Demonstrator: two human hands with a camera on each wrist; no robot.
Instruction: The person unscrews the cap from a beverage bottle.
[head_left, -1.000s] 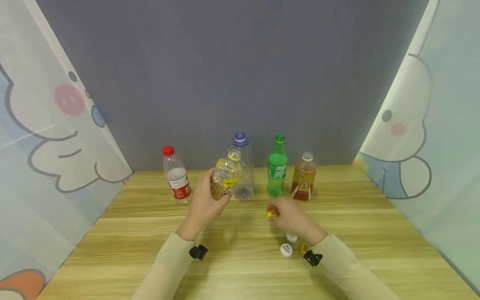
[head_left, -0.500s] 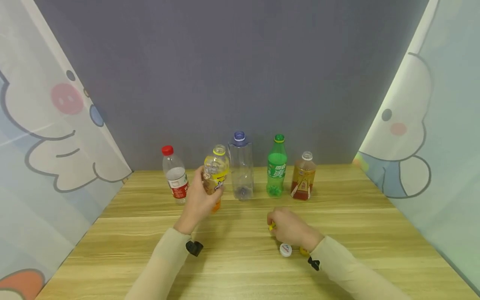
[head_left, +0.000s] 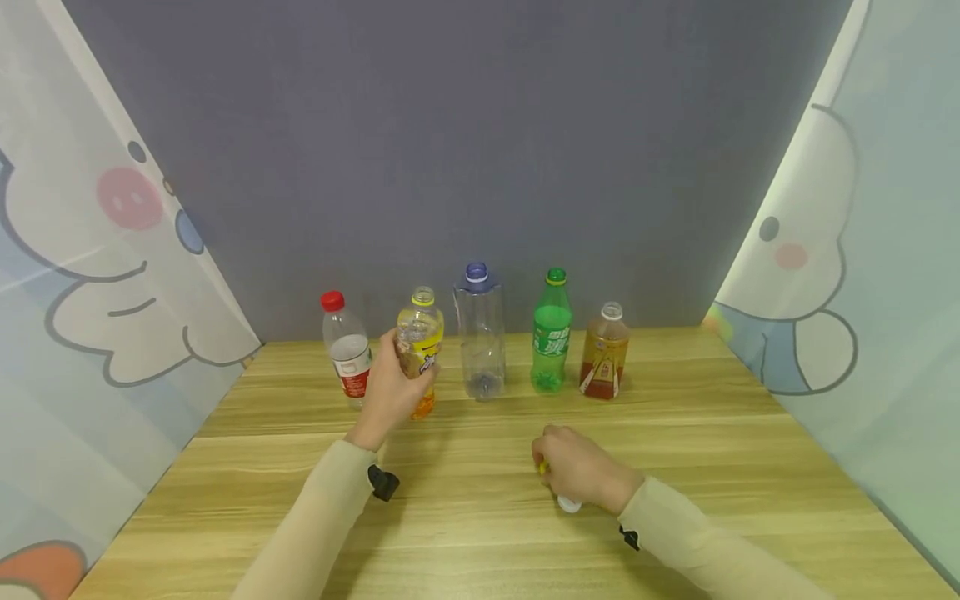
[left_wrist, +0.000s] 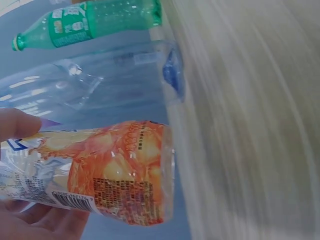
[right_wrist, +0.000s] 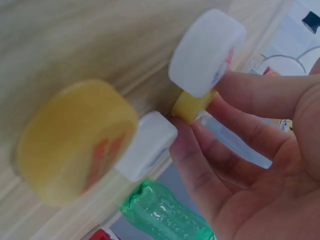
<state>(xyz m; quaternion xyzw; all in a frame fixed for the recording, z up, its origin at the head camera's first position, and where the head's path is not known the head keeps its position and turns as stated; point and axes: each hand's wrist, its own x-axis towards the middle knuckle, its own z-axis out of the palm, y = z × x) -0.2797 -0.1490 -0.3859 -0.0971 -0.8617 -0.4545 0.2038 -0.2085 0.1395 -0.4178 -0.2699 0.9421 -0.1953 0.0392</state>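
Note:
My left hand (head_left: pixel 397 379) grips an uncapped clear bottle (head_left: pixel 422 327) with a yellow and orange label, nearly upright between the red-capped bottle (head_left: pixel 351 354) and a tall clear bottle (head_left: pixel 482 342) with a violet neck. Its orange base (left_wrist: pixel 125 175) is close to the tabletop in the left wrist view. Low over the table, my right hand (head_left: pixel 581 468) pinches a small yellow bottle cap (right_wrist: pixel 192 106) between thumb and fingers. Around those fingertips are a white cap (right_wrist: pixel 207 52), a second white cap (right_wrist: pixel 149 145) and a larger yellow cap (right_wrist: pixel 75 142) with red print.
An open green bottle (head_left: pixel 552 333) and an open bottle of brown drink (head_left: pixel 604 354) stand at the back right. A grey panel (head_left: pixel 480 150) rises behind the wooden table (head_left: pixel 465 533). Printed cartoon curtains (head_left: pixel 90 217) flank both sides.
My left hand has carried the bottle left, down and more upright, out from in front of the tall clear bottle. My right hand has lowered the yellow cap towards the table near the other caps.

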